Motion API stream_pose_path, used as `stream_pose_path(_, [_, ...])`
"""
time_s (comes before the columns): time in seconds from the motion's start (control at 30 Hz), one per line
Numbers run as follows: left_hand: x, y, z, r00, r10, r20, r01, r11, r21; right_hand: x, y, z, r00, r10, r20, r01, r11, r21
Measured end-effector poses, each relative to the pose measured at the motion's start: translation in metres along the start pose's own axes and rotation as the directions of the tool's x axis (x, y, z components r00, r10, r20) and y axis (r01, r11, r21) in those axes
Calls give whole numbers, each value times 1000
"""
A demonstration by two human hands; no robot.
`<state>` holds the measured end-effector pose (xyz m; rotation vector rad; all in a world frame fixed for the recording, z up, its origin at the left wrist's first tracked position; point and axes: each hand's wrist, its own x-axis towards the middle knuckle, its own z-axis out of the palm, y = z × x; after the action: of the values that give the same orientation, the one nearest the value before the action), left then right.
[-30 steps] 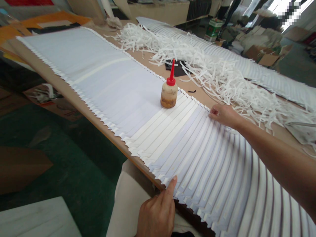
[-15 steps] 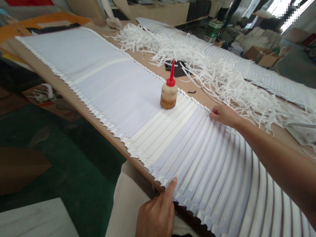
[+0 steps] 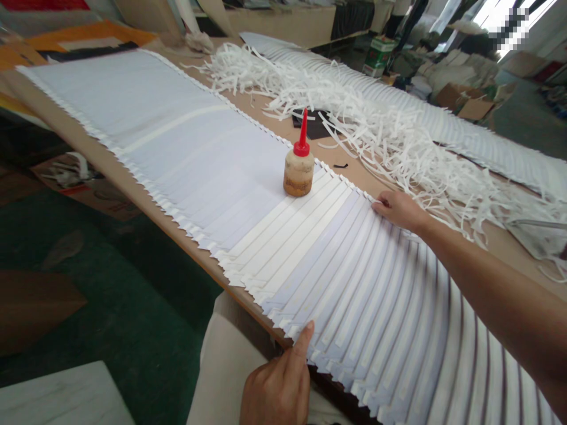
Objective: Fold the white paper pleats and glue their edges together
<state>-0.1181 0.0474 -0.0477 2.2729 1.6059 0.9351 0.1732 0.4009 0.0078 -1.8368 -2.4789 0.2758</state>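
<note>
A long row of overlapping white strips [image 3: 266, 236] covers the tabletop lengthwise, with small folded tabs along both long edges. At the far edge, my right hand [image 3: 398, 209] is closed, thumb and forefinger pinching the end of one white strip. My left hand [image 3: 281, 381] is at the near edge, its forefinger stretched onto the strip ends and its other fingers curled in; its thumb is hidden. A squat bottle [image 3: 298, 174] with a red pointed nozzle stands upright on the strips, left of my right hand, with brownish liquid low inside.
A tangled heap of narrow white ribbons [image 3: 367, 130] lies beyond the row on the brown table [image 3: 277, 121]. Behind it is another row of white strips [image 3: 465, 127]. A black flat piece [image 3: 321, 127] sits by the heap. Cartons [image 3: 469, 100] stand on the floor at the back right.
The view has shifted slightly, so the bottle and strips sit a little further left. Both hands keep almost the same places on the strips.
</note>
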Motion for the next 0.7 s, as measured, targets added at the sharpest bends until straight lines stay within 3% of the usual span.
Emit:
stream_pose_path(0.23, [-4,-1,1,999,-48,23,50,994,-98,-7,2,-1,990,79,-116,-69,994,88])
stream_pose_path(0.33, [-5,1,-6,985,-161,67,174,939,-298,-24,9,-16,952,181,-248,-112,957,268])
stream_pose_path(0.43, [-4,5,-14,933,-334,132,355,803,-480,-63,8,-33,914,159,-373,-13,930,366])
stream_pose_path(0.53, [4,15,-17,835,-490,250,530,596,-603,-122,-14,-35,922,-4,-387,136,940,314])
stream_pose_path(0.6, [16,26,-15,753,-521,402,630,394,-670,-164,-40,-25,924,-201,-325,284,930,232])
stream_pose_path(0.67, [30,40,-11,700,-445,559,687,207,-696,-201,-70,-9,851,-458,-258,495,863,98])
stream_pose_path(0.7, [37,46,-8,688,-386,614,705,156,-692,-217,-85,0,808,-550,-212,567,824,25])
